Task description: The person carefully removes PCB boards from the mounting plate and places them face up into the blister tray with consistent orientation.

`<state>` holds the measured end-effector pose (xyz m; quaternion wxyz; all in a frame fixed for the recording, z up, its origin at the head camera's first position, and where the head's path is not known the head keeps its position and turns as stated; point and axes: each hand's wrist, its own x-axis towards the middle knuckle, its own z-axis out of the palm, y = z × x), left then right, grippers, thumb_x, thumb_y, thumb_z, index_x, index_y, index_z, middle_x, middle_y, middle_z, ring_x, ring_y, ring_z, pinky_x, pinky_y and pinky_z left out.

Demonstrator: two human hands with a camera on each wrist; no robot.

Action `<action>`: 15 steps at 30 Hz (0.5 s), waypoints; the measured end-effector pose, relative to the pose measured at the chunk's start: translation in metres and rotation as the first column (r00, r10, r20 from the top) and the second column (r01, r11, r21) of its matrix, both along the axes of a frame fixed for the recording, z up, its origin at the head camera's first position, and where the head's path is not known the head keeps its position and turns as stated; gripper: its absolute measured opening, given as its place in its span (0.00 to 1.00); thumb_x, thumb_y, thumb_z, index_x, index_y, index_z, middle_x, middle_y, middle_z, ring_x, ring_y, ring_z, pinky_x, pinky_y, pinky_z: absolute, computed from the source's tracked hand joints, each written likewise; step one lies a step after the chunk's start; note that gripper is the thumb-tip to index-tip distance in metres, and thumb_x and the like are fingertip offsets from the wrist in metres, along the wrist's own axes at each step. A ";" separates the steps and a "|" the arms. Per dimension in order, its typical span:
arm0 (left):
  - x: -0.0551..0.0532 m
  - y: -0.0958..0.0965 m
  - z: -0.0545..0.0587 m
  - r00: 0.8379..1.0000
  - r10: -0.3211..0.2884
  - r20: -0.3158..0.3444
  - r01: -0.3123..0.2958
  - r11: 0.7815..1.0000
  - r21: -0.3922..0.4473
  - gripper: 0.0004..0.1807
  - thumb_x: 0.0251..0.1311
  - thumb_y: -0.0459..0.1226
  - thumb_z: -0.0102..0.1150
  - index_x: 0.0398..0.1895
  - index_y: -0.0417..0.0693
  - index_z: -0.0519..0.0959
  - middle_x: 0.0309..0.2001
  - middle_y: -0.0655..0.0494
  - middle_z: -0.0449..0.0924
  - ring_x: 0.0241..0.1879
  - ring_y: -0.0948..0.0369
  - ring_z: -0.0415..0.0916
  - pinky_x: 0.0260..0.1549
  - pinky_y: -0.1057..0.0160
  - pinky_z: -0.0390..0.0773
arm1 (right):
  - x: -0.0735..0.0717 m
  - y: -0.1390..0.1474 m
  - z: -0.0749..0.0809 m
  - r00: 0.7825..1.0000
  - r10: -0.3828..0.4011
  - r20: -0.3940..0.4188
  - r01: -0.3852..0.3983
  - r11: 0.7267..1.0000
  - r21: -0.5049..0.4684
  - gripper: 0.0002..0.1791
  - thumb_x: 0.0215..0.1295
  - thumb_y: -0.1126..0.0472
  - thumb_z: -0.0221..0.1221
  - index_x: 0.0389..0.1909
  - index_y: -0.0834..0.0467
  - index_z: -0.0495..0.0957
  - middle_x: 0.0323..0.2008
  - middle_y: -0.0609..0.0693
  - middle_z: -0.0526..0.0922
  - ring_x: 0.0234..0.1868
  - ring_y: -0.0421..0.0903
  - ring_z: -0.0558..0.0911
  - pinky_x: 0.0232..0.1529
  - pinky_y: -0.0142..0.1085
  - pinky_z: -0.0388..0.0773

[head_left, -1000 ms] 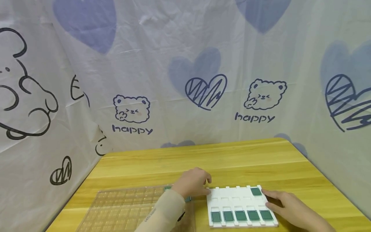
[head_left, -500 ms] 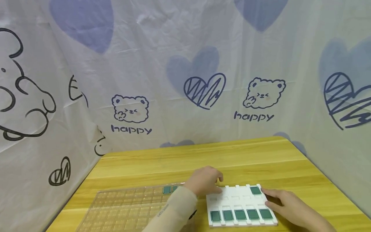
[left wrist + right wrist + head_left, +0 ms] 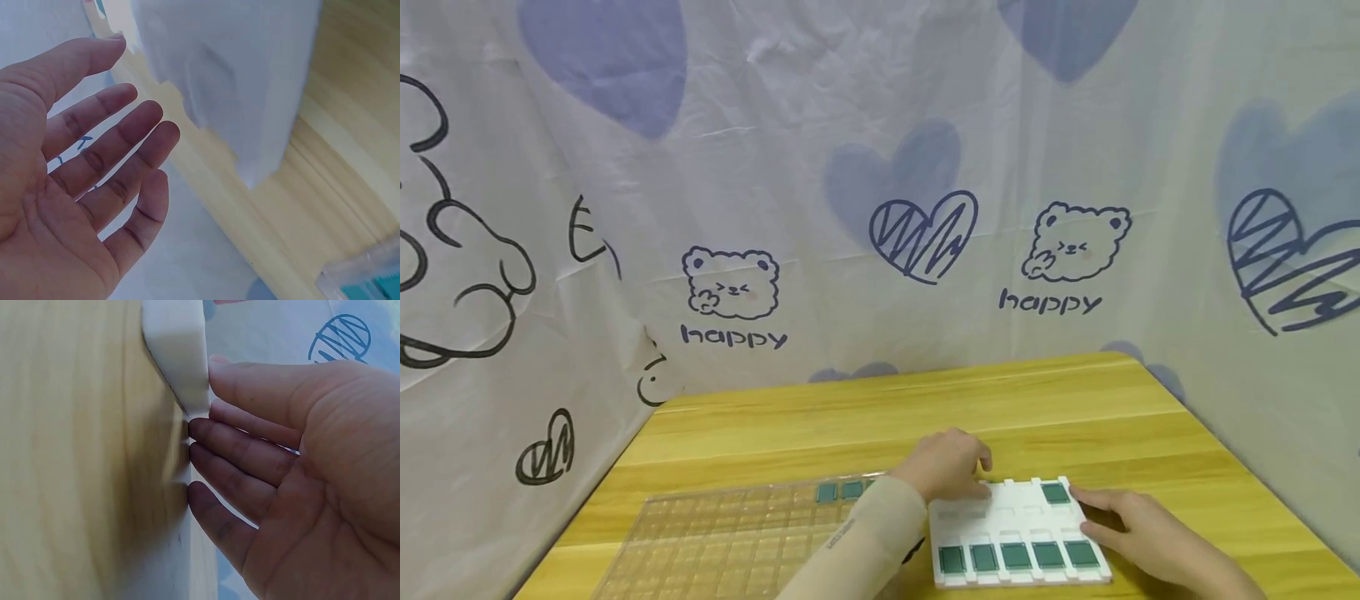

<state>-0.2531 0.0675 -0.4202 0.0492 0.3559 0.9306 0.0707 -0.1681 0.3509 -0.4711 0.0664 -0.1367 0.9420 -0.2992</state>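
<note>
A white slotted tray [image 3: 1009, 525] lies on the table, with several green square chips [image 3: 1016, 556] along its near row and one green chip [image 3: 1056, 493] at its far right corner. Over the tray's far left corner is my left hand [image 3: 951, 467]. Thumb and fingers stand apart in the left wrist view, and nothing shows between them. My right hand [image 3: 1138, 525] touches the tray's right edge with thumb and index finger. In the right wrist view, the thumb tip meets the tray's side [image 3: 178, 350], while lower fingertips rest at the table surface.
A clear compartment tray [image 3: 715, 533] lies to the left, with several green chips [image 3: 826, 492] in its far row, partly hidden by my left sleeve [image 3: 868, 533]. Printed cloth [image 3: 820, 167] hangs behind the wooden table [image 3: 850, 425] and at both sides.
My left hand has moved right, from between the two trays to over the white tray's far left corner, uncovering chips in the clear tray. The right hand stays at the white tray's edge.
</note>
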 end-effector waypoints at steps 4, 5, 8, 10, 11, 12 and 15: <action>-0.002 0.009 -0.003 0.999 0.007 0.037 -0.007 1.000 0.004 0.14 0.65 0.47 0.76 0.51 0.60 0.89 0.38 0.68 0.85 0.35 0.71 0.75 0.38 0.69 0.79 | 0.000 -0.001 -0.001 1.000 0.000 0.001 0.000 1.000 -0.004 0.32 0.75 0.53 0.66 0.72 0.67 0.76 0.67 0.69 0.81 0.67 0.71 0.80 0.63 0.62 0.79; -0.003 0.012 -0.004 0.999 0.008 0.040 -0.008 1.000 0.005 0.14 0.65 0.47 0.76 0.52 0.61 0.89 0.38 0.68 0.84 0.35 0.71 0.75 0.38 0.69 0.79 | 0.000 -0.001 -0.001 1.000 -0.003 0.007 0.003 1.000 -0.008 0.32 0.75 0.53 0.66 0.72 0.67 0.75 0.67 0.69 0.81 0.67 0.71 0.80 0.63 0.62 0.79; -0.004 0.022 -0.005 0.999 0.002 0.035 -0.002 1.000 0.011 0.14 0.65 0.48 0.76 0.52 0.62 0.88 0.38 0.69 0.84 0.35 0.72 0.76 0.37 0.69 0.79 | 0.000 -0.001 0.001 0.999 -0.026 0.024 0.027 1.000 -0.011 0.32 0.75 0.53 0.66 0.72 0.67 0.75 0.67 0.70 0.81 0.67 0.71 0.80 0.63 0.63 0.78; -0.004 0.028 -0.005 1.000 -0.006 0.025 0.006 1.000 0.010 0.14 0.65 0.49 0.75 0.52 0.62 0.88 0.37 0.70 0.84 0.34 0.72 0.75 0.36 0.69 0.78 | 0.000 0.000 0.002 0.999 -0.037 0.025 0.038 0.999 -0.006 0.32 0.74 0.53 0.67 0.72 0.66 0.76 0.67 0.69 0.81 0.67 0.70 0.80 0.63 0.63 0.79; -0.003 0.031 -0.005 1.000 -0.011 0.017 0.011 1.000 0.007 0.14 0.65 0.49 0.75 0.52 0.62 0.89 0.37 0.70 0.84 0.34 0.73 0.75 0.35 0.69 0.78 | 0.000 0.001 0.002 0.999 -0.047 0.025 0.047 0.999 -0.004 0.32 0.74 0.52 0.67 0.72 0.65 0.76 0.66 0.68 0.82 0.67 0.69 0.81 0.63 0.63 0.79; -0.003 0.034 -0.005 1.000 -0.016 0.013 0.016 1.000 0.006 0.14 0.65 0.49 0.75 0.52 0.62 0.89 0.36 0.70 0.84 0.34 0.73 0.75 0.35 0.69 0.78 | 0.001 0.001 0.002 0.999 -0.047 0.019 0.047 0.999 -0.001 0.32 0.74 0.52 0.67 0.71 0.65 0.77 0.66 0.67 0.82 0.67 0.68 0.81 0.63 0.62 0.79; -0.001 0.043 -0.003 1.000 -0.029 0.009 0.029 1.000 -0.004 0.15 0.65 0.50 0.75 0.52 0.63 0.89 0.36 0.71 0.84 0.34 0.73 0.75 0.36 0.70 0.79 | 0.003 0.004 0.001 0.999 -0.048 -0.007 0.048 0.999 0.013 0.31 0.73 0.50 0.67 0.70 0.63 0.79 0.65 0.64 0.84 0.66 0.65 0.83 0.62 0.60 0.80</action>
